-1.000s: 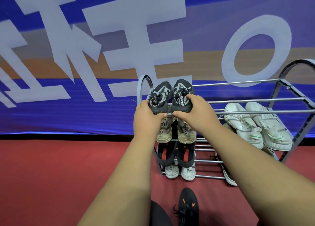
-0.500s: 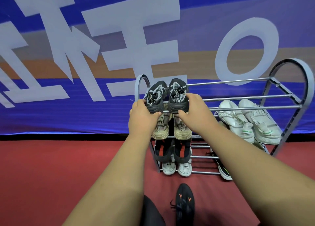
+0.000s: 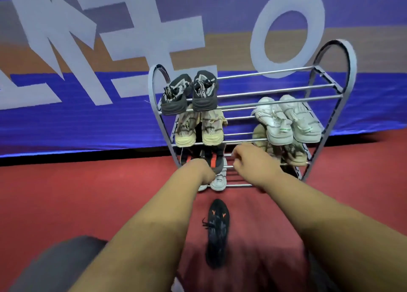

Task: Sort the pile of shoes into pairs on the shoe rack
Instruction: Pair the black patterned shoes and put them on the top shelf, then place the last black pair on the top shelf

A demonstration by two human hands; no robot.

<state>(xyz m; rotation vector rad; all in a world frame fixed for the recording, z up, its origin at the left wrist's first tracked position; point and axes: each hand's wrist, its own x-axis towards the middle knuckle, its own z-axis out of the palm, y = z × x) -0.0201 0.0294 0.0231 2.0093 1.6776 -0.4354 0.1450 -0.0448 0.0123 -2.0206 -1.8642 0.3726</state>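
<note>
Shoe rack (image 3: 344, 56) stands on the red floor (image 3: 88, 192) against a blue banner (image 3: 66, 119) with large pale lettering. Top tier, left end: dark grey pair (image 3: 203, 93), side by side, heels toward the camera. Next tier down, left: beige pair (image 3: 211, 129); right: white pair (image 3: 286, 119) with green marks. Below the white pair, a tan mottled pair (image 3: 295, 154). Lower left tiers: dark shoes with an orange stripe (image 3: 217, 162), then white shoes (image 3: 219, 179) at the bottom. One black shoe (image 3: 217, 227) with orange marks lies alone on the floor in front of the rack, toe toward it. Left hand (image 3: 201, 172) in front of the lower left tiers, fingers hidden; grip cannot be told. Right hand (image 3: 248, 166) just beside it, fingers loosely curled, empty. Both blurred.
</note>
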